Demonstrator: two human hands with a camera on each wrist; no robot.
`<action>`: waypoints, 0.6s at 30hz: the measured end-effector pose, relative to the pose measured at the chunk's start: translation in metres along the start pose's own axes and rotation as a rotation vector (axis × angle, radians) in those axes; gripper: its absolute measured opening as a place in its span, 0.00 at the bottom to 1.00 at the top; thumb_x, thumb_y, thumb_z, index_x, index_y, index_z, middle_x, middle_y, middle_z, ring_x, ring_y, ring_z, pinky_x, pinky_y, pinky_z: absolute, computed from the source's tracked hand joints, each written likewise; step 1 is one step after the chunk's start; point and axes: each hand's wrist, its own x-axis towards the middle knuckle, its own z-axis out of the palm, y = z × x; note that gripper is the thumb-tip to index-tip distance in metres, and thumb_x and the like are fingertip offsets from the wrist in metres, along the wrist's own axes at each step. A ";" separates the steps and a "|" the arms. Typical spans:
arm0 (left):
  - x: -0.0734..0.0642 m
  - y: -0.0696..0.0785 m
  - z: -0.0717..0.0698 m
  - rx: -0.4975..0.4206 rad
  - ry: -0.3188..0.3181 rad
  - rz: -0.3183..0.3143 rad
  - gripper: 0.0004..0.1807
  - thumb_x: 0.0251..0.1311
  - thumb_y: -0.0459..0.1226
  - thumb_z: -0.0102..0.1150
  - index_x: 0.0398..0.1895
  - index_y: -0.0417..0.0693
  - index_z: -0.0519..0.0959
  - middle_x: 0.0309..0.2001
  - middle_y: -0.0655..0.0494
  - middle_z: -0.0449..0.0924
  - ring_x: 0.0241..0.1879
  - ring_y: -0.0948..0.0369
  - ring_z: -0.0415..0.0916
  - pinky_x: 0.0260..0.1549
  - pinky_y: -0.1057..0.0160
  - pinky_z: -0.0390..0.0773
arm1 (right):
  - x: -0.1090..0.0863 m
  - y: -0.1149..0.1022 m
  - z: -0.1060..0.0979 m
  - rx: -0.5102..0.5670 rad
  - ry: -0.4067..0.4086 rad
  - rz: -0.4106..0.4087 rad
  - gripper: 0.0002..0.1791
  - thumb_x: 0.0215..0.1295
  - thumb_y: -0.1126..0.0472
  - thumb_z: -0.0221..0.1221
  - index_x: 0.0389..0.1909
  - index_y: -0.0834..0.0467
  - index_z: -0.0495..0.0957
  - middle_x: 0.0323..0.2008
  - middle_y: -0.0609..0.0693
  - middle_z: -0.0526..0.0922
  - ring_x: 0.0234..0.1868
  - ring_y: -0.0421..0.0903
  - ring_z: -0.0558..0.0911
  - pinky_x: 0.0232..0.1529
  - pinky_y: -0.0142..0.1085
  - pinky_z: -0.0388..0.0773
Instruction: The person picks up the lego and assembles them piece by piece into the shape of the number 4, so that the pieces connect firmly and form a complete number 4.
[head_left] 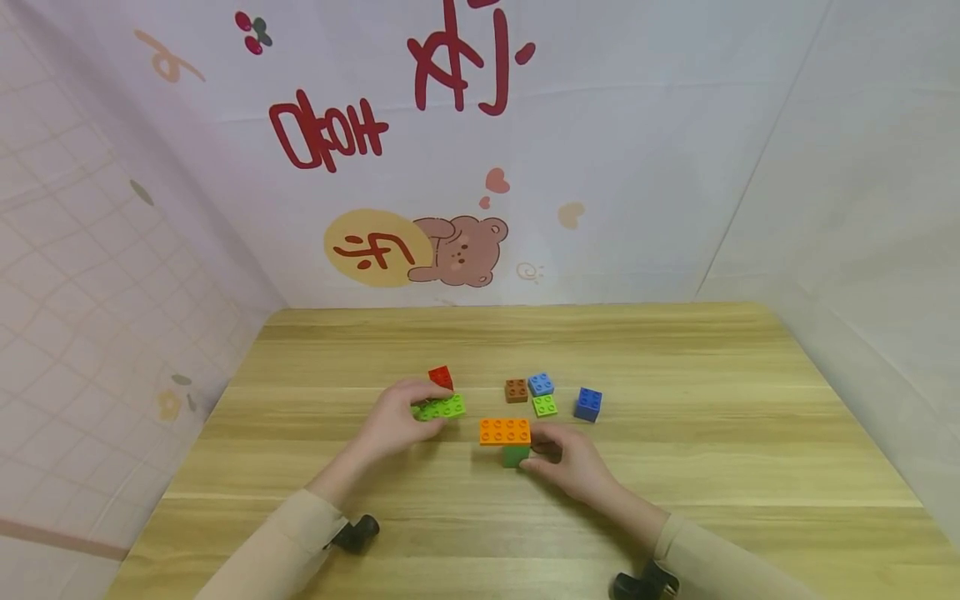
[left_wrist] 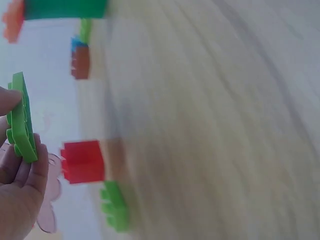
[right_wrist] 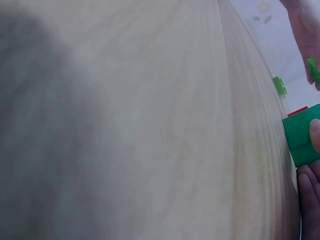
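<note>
My left hand (head_left: 401, 414) pinches a flat lime-green toy building brick (head_left: 448, 406) between thumb and fingers. In the left wrist view this lime brick (left_wrist: 21, 120) is held up off the table, its studs facing the fingers. My right hand (head_left: 576, 465) grips a green block (head_left: 516, 455) standing on the table. A flat orange brick (head_left: 495, 432) lies on top of that block and juts out to the left. The right wrist view catches only part of the green block (right_wrist: 302, 135) and some fingers. A red block (head_left: 441, 377) sits just beyond my left fingers.
Another lime-green brick (left_wrist: 115, 206) rests beside the red block. Behind the orange brick are a brown block (head_left: 516, 390), a light blue block (head_left: 541, 383) and a small lime brick (head_left: 545, 406). A dark blue block (head_left: 588, 404) lies further right. A printed cloth backs the wooden table (head_left: 712, 467).
</note>
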 end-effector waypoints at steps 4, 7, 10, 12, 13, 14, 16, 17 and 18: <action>-0.001 0.015 -0.003 -0.031 -0.025 0.042 0.22 0.50 0.31 0.73 0.51 0.51 0.86 0.50 0.58 0.81 0.52 0.56 0.75 0.53 0.50 0.76 | 0.000 0.000 0.000 -0.005 0.003 -0.002 0.23 0.56 0.60 0.73 0.53 0.53 0.81 0.51 0.44 0.83 0.47 0.40 0.82 0.50 0.35 0.80; -0.001 0.026 -0.004 -0.061 -0.051 0.064 0.21 0.52 0.32 0.73 0.51 0.53 0.86 0.50 0.60 0.81 0.51 0.58 0.75 0.53 0.52 0.76 | 0.000 0.001 0.001 -0.008 0.006 -0.005 0.22 0.56 0.60 0.73 0.53 0.53 0.81 0.50 0.44 0.83 0.47 0.40 0.82 0.50 0.35 0.80; -0.001 0.035 -0.004 -0.082 -0.076 0.085 0.21 0.52 0.32 0.73 0.52 0.55 0.86 0.50 0.62 0.81 0.52 0.59 0.75 0.53 0.52 0.76 | 0.000 0.002 0.001 -0.013 0.014 -0.019 0.22 0.56 0.59 0.73 0.53 0.54 0.82 0.50 0.46 0.84 0.47 0.41 0.82 0.50 0.35 0.81; -0.001 0.040 -0.003 -0.085 -0.092 0.102 0.21 0.53 0.33 0.73 0.52 0.56 0.86 0.50 0.64 0.81 0.52 0.59 0.75 0.54 0.52 0.76 | 0.000 0.002 0.001 -0.016 0.020 -0.031 0.22 0.56 0.59 0.73 0.52 0.55 0.82 0.50 0.46 0.84 0.47 0.41 0.83 0.49 0.36 0.81; -0.002 0.041 -0.002 -0.087 -0.100 0.112 0.21 0.53 0.33 0.74 0.52 0.55 0.86 0.49 0.64 0.81 0.52 0.59 0.75 0.54 0.51 0.76 | -0.001 0.002 0.001 -0.017 0.022 -0.038 0.22 0.56 0.59 0.73 0.52 0.55 0.82 0.50 0.47 0.84 0.47 0.42 0.83 0.49 0.36 0.81; -0.002 0.043 -0.002 -0.084 -0.106 0.121 0.21 0.53 0.33 0.74 0.52 0.55 0.86 0.49 0.64 0.80 0.52 0.59 0.75 0.54 0.51 0.76 | -0.001 0.002 0.001 -0.017 0.022 -0.041 0.22 0.56 0.59 0.73 0.52 0.55 0.82 0.50 0.47 0.84 0.47 0.42 0.83 0.49 0.37 0.81; -0.002 0.045 0.000 -0.071 -0.115 0.136 0.21 0.53 0.34 0.74 0.52 0.54 0.86 0.49 0.64 0.80 0.53 0.60 0.74 0.55 0.51 0.76 | -0.001 0.002 0.001 -0.016 0.019 -0.038 0.22 0.56 0.59 0.73 0.52 0.55 0.82 0.50 0.47 0.84 0.47 0.42 0.83 0.50 0.36 0.81; -0.002 0.045 0.001 -0.066 -0.119 0.145 0.21 0.53 0.34 0.74 0.52 0.54 0.86 0.49 0.64 0.80 0.52 0.59 0.75 0.54 0.52 0.76 | -0.001 0.003 0.001 -0.016 0.017 -0.036 0.22 0.56 0.59 0.73 0.52 0.55 0.82 0.50 0.46 0.84 0.47 0.41 0.83 0.50 0.36 0.81; -0.002 0.046 0.002 -0.058 -0.123 0.157 0.20 0.53 0.34 0.74 0.52 0.53 0.85 0.49 0.64 0.80 0.52 0.60 0.75 0.54 0.52 0.76 | -0.001 0.003 0.001 -0.016 0.016 -0.034 0.22 0.56 0.59 0.73 0.52 0.55 0.82 0.50 0.46 0.84 0.47 0.41 0.83 0.50 0.36 0.81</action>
